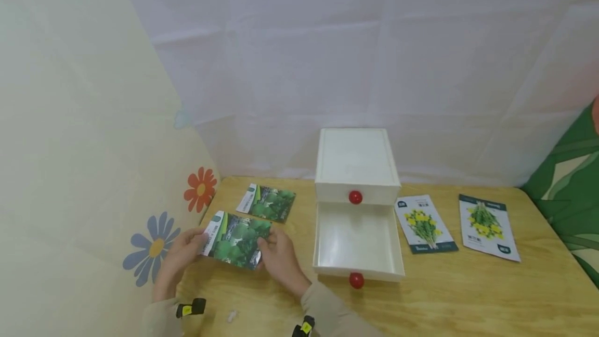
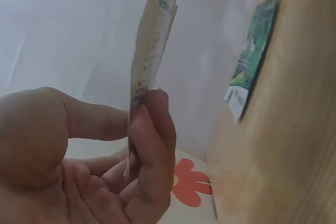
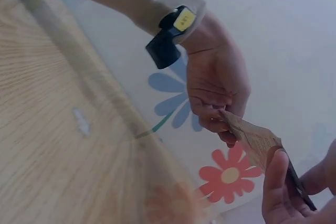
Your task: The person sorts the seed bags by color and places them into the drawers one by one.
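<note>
Yellowish wood-grain table (image 1: 444,295), white cloth backdrop (image 1: 299,56); glossy green-and-white rectangular packet (image 1: 237,241) lower left of frame, long axis sideways: left hand (image 1: 181,254) pinches white end, right hand (image 1: 280,261) green end, nearer open white red-knobbed drawer (image 1: 356,241)

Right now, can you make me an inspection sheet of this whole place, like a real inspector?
Surface: wooden table with white drawer box, lower drawer open; another green packet; yellow-flower packets right of the box.
Job's things: held green packet, raised off the table.
Clutter: small whitish scrap near the front; can't tell what.
Hands: left hand and right hand grip opposite ends of the held packet.
Cables: nothing seen.
Surroundings: white cloth behind; flower-patterned panel left; green leafy pattern right.
</note>
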`<state>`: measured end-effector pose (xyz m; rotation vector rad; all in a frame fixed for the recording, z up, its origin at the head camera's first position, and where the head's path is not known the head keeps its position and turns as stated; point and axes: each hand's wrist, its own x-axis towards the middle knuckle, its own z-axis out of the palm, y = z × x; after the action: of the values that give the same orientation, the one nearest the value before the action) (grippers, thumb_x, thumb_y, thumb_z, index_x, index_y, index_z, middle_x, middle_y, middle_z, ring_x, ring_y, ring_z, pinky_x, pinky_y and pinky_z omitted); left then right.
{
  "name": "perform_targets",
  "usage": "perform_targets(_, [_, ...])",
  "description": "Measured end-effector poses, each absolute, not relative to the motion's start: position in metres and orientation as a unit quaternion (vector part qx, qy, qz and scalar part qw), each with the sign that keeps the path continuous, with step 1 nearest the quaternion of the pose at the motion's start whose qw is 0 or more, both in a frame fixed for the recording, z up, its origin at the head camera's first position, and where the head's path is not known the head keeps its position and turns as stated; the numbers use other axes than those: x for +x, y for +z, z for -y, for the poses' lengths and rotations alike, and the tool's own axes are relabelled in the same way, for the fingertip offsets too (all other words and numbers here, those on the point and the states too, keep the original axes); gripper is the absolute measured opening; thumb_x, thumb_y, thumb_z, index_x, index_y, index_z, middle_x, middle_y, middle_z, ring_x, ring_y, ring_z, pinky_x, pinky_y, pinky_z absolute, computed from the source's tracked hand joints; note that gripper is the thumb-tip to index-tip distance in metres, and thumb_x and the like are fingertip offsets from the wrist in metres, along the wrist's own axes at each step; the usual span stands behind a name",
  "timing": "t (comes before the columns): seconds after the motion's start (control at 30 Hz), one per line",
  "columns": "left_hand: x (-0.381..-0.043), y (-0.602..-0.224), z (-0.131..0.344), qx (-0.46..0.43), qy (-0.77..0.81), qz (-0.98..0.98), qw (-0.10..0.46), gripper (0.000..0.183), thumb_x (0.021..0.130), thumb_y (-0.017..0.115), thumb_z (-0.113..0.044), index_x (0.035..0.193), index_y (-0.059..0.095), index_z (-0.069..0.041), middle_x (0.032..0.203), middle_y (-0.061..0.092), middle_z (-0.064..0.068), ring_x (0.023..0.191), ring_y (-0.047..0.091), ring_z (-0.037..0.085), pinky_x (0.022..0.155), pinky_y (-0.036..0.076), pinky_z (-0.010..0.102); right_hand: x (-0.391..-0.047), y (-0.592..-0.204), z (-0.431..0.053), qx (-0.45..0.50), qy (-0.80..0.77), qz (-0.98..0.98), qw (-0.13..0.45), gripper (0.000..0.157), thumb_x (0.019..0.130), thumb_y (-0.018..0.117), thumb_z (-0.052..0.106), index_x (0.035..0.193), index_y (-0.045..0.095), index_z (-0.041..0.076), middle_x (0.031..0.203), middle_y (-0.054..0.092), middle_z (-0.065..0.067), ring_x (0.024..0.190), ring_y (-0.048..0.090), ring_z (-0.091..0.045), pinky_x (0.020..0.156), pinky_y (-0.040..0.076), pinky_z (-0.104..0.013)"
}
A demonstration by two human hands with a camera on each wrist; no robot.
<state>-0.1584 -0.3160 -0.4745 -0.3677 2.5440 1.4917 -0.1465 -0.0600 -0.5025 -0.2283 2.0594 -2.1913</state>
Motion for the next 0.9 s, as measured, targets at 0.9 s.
perform_targets(0.9, [-0.143,-0.418,0.282,-0.06,0.504,-0.86,0.049,0.041,0.104,0.055,-0.03,0.129,0.059,0.003,0.104,0.068,0.013,0.079,0.064,0.019,0.065,0.058,0.029,-0.131,-0.437,0.004,-0.12,-0.727,-0.669,0.096,0.034,0.103,0.055,0.016,0.133,0.048,0.001,0.109,0.069,-0.015,0.061,0.067,-0.025,0.061,0.06,-0.05])
